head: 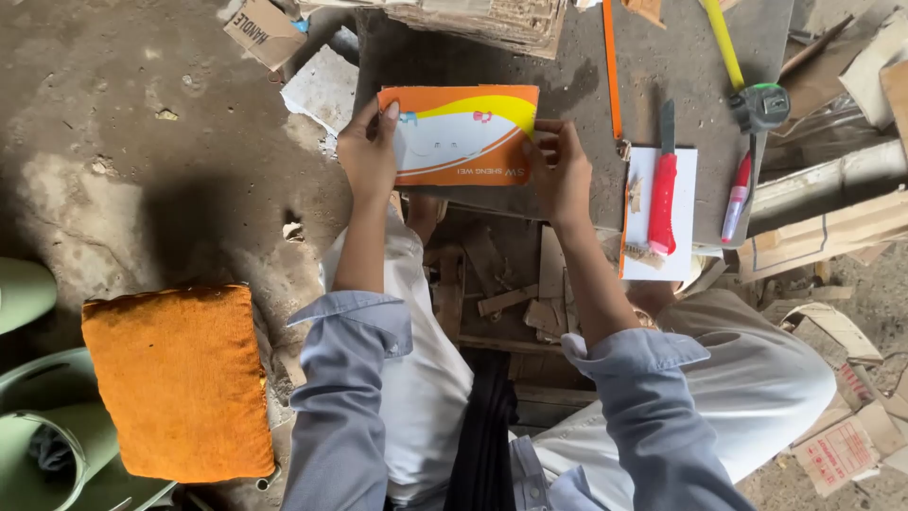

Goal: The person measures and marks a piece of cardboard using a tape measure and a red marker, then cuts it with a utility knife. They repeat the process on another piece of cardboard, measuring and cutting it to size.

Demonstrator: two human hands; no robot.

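Over dusty concrete floor (142,142), both hands are gripping an orange card (461,132): left hand (367,151) pinching at nine o'clock, right hand (560,170) at three; red knife (663,197) lying beyond.

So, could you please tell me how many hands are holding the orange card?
2: the left hand grips the left edge of the orange card, and the right hand grips its right edge. No other hands show.
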